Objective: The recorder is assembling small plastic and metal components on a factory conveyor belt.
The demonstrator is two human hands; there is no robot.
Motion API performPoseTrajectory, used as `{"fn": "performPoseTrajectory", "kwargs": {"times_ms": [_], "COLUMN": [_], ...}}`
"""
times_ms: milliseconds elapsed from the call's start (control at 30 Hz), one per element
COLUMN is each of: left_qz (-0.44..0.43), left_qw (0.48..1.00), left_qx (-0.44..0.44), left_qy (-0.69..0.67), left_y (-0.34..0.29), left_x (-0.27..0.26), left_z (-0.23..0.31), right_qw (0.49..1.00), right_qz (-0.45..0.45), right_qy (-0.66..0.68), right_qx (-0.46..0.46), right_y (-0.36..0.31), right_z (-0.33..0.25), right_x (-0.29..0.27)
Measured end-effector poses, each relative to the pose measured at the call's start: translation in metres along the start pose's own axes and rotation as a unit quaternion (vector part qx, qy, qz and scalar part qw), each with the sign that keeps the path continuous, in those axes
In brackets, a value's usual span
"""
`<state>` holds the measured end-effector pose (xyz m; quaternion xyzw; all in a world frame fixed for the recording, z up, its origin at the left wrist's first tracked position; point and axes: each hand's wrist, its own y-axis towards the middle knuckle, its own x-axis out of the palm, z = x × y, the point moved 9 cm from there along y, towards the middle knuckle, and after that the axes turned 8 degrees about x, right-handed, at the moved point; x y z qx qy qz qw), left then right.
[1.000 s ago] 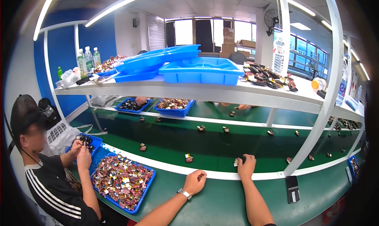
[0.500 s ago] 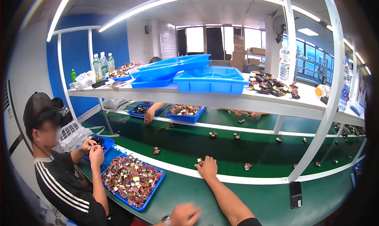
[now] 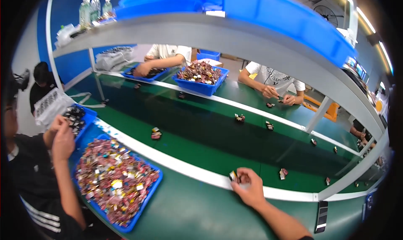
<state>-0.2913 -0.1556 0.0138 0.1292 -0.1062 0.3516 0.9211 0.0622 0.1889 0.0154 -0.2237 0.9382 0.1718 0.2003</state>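
My right hand [image 3: 252, 189] is over the white rail on the near side of the green conveyor belt. Its fingers curl around a small dark-and-reddish part with a white and yellow tab [image 3: 233, 176], most of it hidden by the fingers. My left hand is out of view. Similar small parts lie spaced along the belt, one reddish part [image 3: 283, 173] to the right of my hand and another [image 3: 156, 133] to the far left. Left of my arm, a blue tray [image 3: 156, 182] is heaped with many reddish, white and yellow pieces.
A black phone [image 3: 322, 217] lies on the green near table beside a white post. At left a co-worker's hands [image 3: 63, 137] work by a blue tray of black parts [image 3: 75, 121]. Across the belt sit other people and a filled blue tray [image 3: 201, 89]. A white shelf [image 3: 201, 28] hangs overhead.
The view has tilted down and turned. My right hand has drawn the small part from the belt's edge back over the rail. My left hand has left the view.
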Motion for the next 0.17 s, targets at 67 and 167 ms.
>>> {"fn": "performPoseTrajectory", "kwargs": {"times_ms": [67, 167], "left_qz": [0.001, 0.009], "left_qw": [0.998, 0.992], "left_qx": [0.059, 0.109], "left_qy": [-0.031, -0.067], "left_y": [0.110, 0.181], "left_x": [-0.065, -0.119], "left_z": [0.073, 0.082], "right_qw": [1.000, 0.998], "right_qz": [0.010, 0.002], "right_qy": [-0.015, -0.044], "right_qx": [0.007, 0.036], "right_y": [-0.016, -0.009], "right_z": [-0.008, 0.009], "right_x": [-0.014, -0.018]}}
